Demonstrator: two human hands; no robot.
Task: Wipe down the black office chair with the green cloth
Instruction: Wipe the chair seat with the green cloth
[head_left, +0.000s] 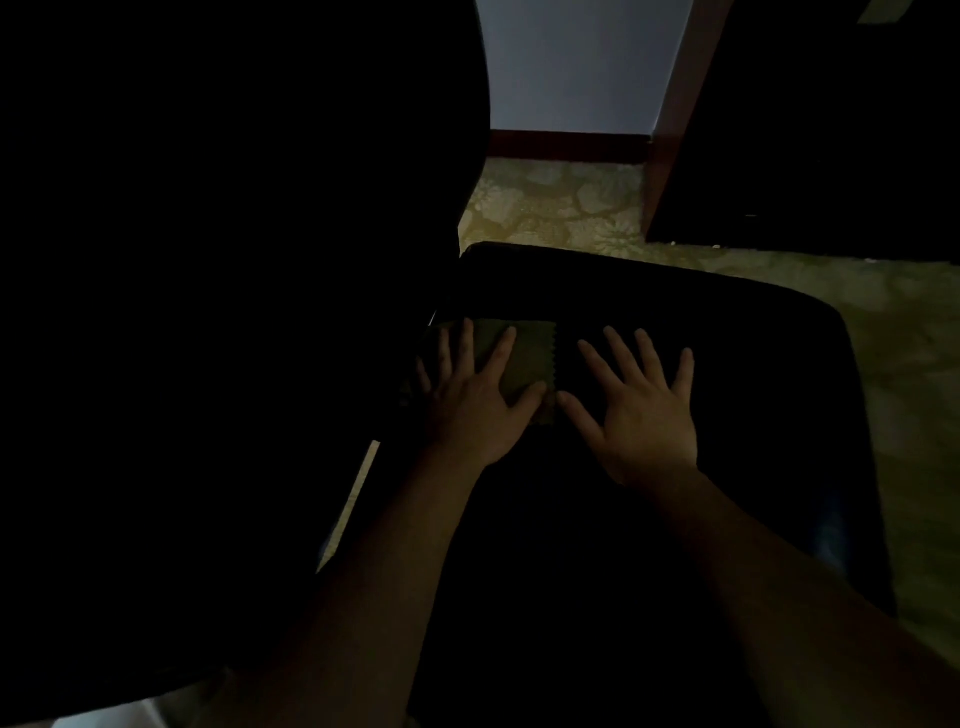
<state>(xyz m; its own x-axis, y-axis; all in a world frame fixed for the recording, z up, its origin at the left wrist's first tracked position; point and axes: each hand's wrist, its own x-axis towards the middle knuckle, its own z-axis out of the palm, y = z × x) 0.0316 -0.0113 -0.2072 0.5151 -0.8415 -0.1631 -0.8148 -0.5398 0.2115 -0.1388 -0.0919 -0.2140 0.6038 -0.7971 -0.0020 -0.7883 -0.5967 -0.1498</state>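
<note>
- Pressing flat on the green cloth (527, 358), the left hand (470, 405) has its fingers (501, 347) straight and spread apart, curled round nothing. The cloth lies under the palm on the far-left part of the seat (623, 291) of the black office chair (727, 364), close to the backrest (260, 260).
- The right hand (641, 415) lies flat on bare seat just right of the cloth, its fingers also apart. Its thumb tip sits at the cloth's zigzag edge, but the dim light hides whether they touch.
- Risk: with only an open palm on it, the cloth could bunch or slide out from under the hand on a quick stroke, leaving skin rather than cloth rubbing the seat.
- Risk: the scene is very dark and black on black, so missed patches would be hard to spot. I judge the backrest and the near seat edge the likeliest to be skipped.
- Risk: leaning weight on both hands could roll or swivel the chair away, if it has a free base. The base is not visible.
- Risk: a stroke carried past the far-left edge could drop the cloth into the gap by the backrest, or onto the patterned floor (561, 208).
- Count: one chair, with one seat and one backrest visible, one cloth, two hands, and one dark wooden piece of furniture (831, 130) at the far right.
</note>
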